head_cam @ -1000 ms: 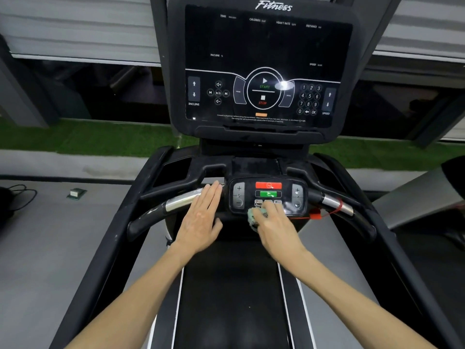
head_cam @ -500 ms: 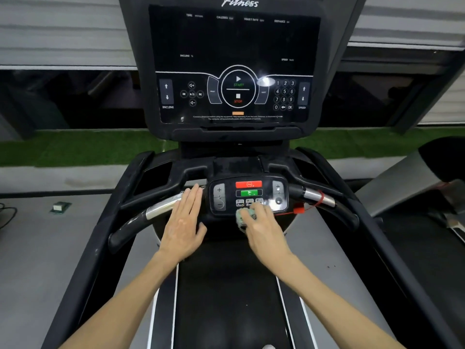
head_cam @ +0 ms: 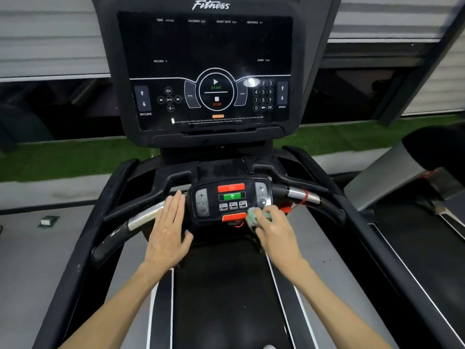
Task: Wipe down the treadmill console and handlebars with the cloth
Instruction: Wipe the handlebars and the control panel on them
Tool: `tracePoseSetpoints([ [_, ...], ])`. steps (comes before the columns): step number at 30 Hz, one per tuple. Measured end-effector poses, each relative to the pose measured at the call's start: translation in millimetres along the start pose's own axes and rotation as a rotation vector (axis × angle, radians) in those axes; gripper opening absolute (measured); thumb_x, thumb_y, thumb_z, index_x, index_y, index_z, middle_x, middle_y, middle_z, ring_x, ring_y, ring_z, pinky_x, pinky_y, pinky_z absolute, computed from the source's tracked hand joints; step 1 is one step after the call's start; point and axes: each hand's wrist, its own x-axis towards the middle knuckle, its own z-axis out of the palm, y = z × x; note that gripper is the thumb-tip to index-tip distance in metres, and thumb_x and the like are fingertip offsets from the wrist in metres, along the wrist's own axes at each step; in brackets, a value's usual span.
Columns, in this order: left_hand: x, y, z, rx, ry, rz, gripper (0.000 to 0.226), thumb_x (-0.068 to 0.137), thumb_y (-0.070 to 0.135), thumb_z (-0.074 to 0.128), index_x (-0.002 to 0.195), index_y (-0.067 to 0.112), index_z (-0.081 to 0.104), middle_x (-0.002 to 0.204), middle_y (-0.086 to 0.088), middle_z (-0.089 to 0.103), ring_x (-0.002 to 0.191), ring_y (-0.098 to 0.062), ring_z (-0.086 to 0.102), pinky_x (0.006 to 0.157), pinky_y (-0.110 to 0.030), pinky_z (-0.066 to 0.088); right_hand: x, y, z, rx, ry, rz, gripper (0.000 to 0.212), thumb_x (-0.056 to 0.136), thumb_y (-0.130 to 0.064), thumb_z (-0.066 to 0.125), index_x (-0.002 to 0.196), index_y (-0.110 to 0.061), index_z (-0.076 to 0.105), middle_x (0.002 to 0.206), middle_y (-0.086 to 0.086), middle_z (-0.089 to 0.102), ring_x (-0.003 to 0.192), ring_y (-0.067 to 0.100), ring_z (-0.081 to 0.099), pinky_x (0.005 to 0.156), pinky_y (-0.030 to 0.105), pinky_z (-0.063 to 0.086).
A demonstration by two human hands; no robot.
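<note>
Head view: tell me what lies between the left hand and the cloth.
In the head view, the lower edge of the button panel, with its orange tab, lies between the left hand and the cloth.

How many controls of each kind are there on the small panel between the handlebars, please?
Red bar button: 1
Green bar button: 1
Orange safety clip: 1
Pale speed preset keys: 3
Grey plus/minus rockers: 2
Total: 8

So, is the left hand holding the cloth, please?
No, the left hand lies flat on the handlebar, while the right hand grips the cloth.
</note>
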Motion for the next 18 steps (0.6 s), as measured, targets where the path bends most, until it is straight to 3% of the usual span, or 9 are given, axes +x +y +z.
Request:
tracePoseSetpoints([
  [3,0,2,1,0.001,0.010,-0.009,0.094,0.079,0.011,0.066,0.155,0.005,0.011,0.163,-0.007,0.008,0.152,-0.021,0.001,0.122,-0.044,0.015,-1,23,-7,0.034,0.051,0.099,0.040,0.069,0.011,0.070,0.107,-0.002,0.066,0.097,0.014,0.057,0.078,0.030,0.058,0.066,0.030,0.050],
  [6,0,4,0,0.002,0.010,-0.019,0.092,0.080,0.014,0.064,0.155,0.005,0.012,0.163,-0.008,0.009,0.152,-0.021,0.001,0.122,-0.045,0.015,8,14,-20,0.227,0.081,0.308,0.032,0.081,0.008,0.057,0.106,-0.009,0.070,0.094,0.004,0.063,0.085,0.013,0.059,0.076,0.013,0.039],
  [8,0,4,0,0.001,0.011,-0.015,0.089,0.080,0.019,0.058,0.155,0.005,0.011,0.163,-0.008,0.008,0.151,-0.019,-0.001,0.122,-0.044,0.015,14,6,-19,0.459,0.146,0.627,0.027,0.083,0.006,0.051,0.077,-0.016,0.065,0.068,-0.003,0.057,0.069,0.009,0.055,0.063,0.006,0.037],
  [10,0,4,-1,-0.002,0.009,-0.014,0.089,0.079,0.021,0.055,0.155,0.006,0.011,0.163,-0.007,0.007,0.151,-0.018,-0.002,0.122,-0.043,0.014,17,-3,-8,0.720,0.224,0.981,0.030,0.085,0.004,0.052,0.059,-0.013,0.053,0.060,0.001,0.052,0.065,0.023,0.061,0.067,0.016,0.050],
  [11,0,4,0,-0.005,0.005,-0.015,0.090,0.080,0.020,0.057,0.155,0.006,0.010,0.163,-0.006,0.006,0.151,-0.018,-0.003,0.122,-0.043,0.013,16,-6,-2,0.855,0.252,1.104,0.031,0.086,0.003,0.054,0.059,-0.010,0.053,0.064,0.005,0.055,0.066,0.022,0.063,0.068,0.026,0.057],
  [13,0,4,1,-0.012,0.007,-0.024,0.094,0.080,0.016,0.064,0.155,0.006,0.010,0.163,-0.006,0.006,0.151,-0.018,-0.003,0.122,-0.041,0.011,14,-14,9,1.153,0.227,1.283,0.022,0.090,0.004,0.056,0.070,-0.004,0.060,0.078,0.011,0.063,0.071,0.018,0.066,0.062,0.025,0.058],
  [15,0,4,1,-0.014,0.003,-0.024,0.094,0.080,0.016,0.063,0.155,0.007,0.009,0.163,-0.005,0.005,0.151,-0.016,-0.005,0.123,-0.037,0.006,12,-17,10,1.394,0.124,1.395,0.007,0.091,0.004,0.055,0.091,0.004,0.062,0.092,0.016,0.066,0.085,0.025,0.068,0.071,0.028,0.059],
  [16,0,4,0,-0.015,0.006,-0.021,0.092,0.080,0.018,0.060,0.156,0.007,0.009,0.163,-0.004,0.004,0.151,-0.016,-0.005,0.123,-0.036,0.005,12,-13,9,1.450,0.099,1.410,0.008,0.092,0.005,0.054,0.096,0.006,0.061,0.095,0.017,0.066,0.089,0.026,0.067,0.075,0.031,0.058],
  [18,-1,2,-1,-0.018,0.005,-0.010,0.089,0.080,0.020,0.055,0.156,0.008,0.009,0.163,-0.003,0.003,0.151,-0.015,-0.005,0.123,-0.038,0.008,16,-1,3,1.447,0.134,1.398,0.012,0.092,0.007,0.051,0.089,0.000,0.060,0.089,0.014,0.063,0.079,0.021,0.063,0.066,0.026,0.056],
])
